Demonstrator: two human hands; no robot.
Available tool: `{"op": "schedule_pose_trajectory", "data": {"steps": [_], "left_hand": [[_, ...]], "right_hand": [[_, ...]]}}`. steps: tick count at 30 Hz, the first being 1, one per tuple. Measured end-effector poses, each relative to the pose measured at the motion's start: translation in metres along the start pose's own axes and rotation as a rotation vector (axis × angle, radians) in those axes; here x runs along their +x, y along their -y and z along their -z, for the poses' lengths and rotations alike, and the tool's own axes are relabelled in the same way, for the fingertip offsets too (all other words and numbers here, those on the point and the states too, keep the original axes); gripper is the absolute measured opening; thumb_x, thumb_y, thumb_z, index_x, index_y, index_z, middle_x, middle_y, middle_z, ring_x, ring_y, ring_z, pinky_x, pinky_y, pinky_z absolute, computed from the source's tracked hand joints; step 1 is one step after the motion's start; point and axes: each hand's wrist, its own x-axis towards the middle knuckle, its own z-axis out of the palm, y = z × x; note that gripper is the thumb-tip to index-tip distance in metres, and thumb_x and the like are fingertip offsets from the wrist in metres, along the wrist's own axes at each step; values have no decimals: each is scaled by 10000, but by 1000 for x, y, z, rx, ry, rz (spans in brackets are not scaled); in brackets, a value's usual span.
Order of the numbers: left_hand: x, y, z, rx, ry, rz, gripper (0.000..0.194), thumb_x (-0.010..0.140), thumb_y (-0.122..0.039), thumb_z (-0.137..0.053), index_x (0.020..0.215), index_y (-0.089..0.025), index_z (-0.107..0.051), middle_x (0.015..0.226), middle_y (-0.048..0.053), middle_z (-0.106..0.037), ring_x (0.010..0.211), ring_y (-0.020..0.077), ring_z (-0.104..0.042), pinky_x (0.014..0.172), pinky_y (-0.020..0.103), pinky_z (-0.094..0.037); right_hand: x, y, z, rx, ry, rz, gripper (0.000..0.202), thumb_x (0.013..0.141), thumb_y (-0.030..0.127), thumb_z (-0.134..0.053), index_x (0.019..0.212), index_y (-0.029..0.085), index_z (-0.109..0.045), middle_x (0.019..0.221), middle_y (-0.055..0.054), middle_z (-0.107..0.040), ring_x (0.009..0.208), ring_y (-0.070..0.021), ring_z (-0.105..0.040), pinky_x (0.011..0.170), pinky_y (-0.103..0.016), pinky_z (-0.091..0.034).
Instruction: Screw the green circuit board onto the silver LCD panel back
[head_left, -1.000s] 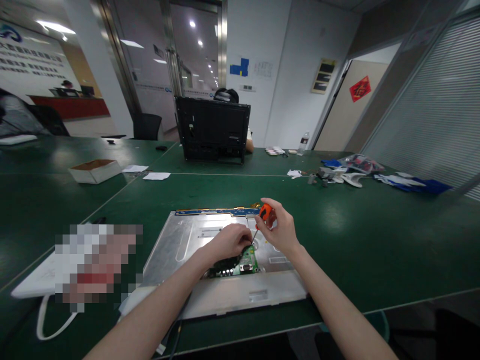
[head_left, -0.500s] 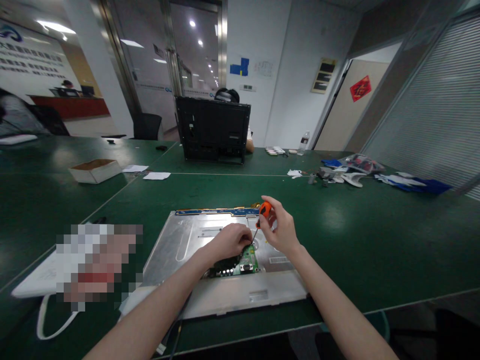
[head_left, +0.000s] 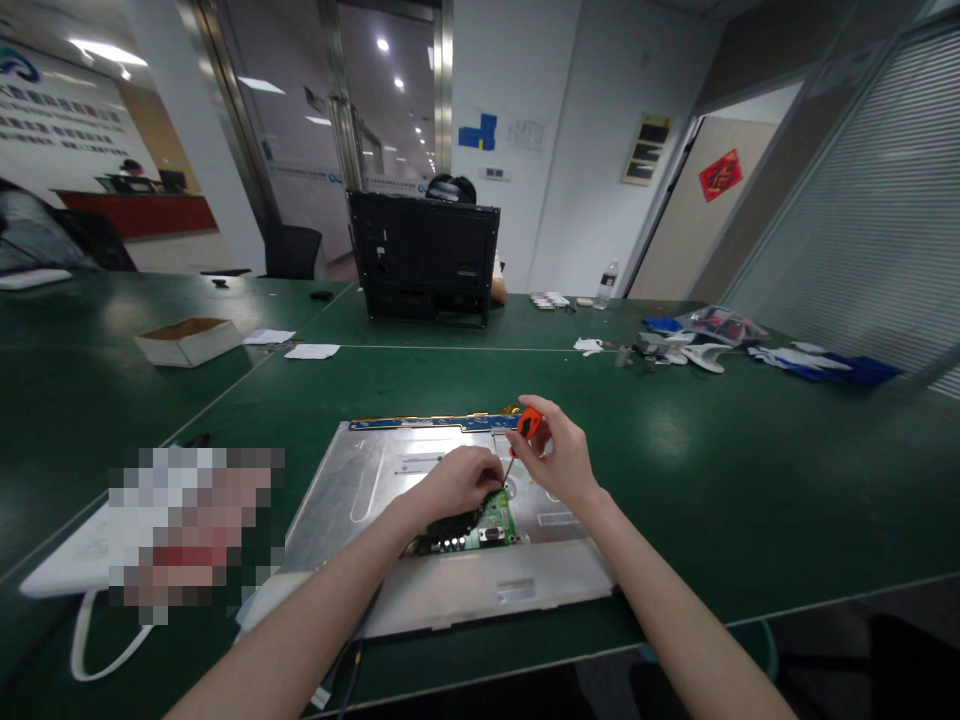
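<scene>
A silvery display panel lies back side up on the green table, with a blue circuit strip along its far edge. On it is a green circuit board, partly covered by my left hand. Those left fingers are pinched together at the board's upper edge; what they hold, if anything, is hidden. My right hand grips the orange handle of a screwdriver. The tilted shaft runs down to the board's edge, right beside my left fingertips.
An open cardboard box and white papers lie at the far left. A black monitor housing stands across the table, a person behind it. Loose parts and bags lie far right; a blurred white item is near left.
My right thumb and fingers have shifted on the orange handle, which has turned slightly. My left hand stays at the board's edge.
</scene>
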Motion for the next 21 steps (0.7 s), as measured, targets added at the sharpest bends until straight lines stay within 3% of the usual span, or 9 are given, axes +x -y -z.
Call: {"op": "schedule_pose_trajectory", "data": {"steps": [9,21], "left_hand": [[0,0,0,13,-4,-7,100,777,-170,-570,790,-178,-668,749,28,-677,686,157,-588,643,240,-399],[-1,-1,0,25,-4,-10,92,780,-169,-570,785,-175,-662,750,26,-673,691,155,-587,642,237,-392]], "right_hand": [[-1,3,2,79,36,-9,455,848,248,-534,1289,223,-422,847,-12,-630,529,-93,-516,504,-233,-448],[-2,-1,-2,-45,-40,22,322,828,323,-614,1112,222,-500,697,50,-541,476,-70,-464,485,-199,-398]]}}
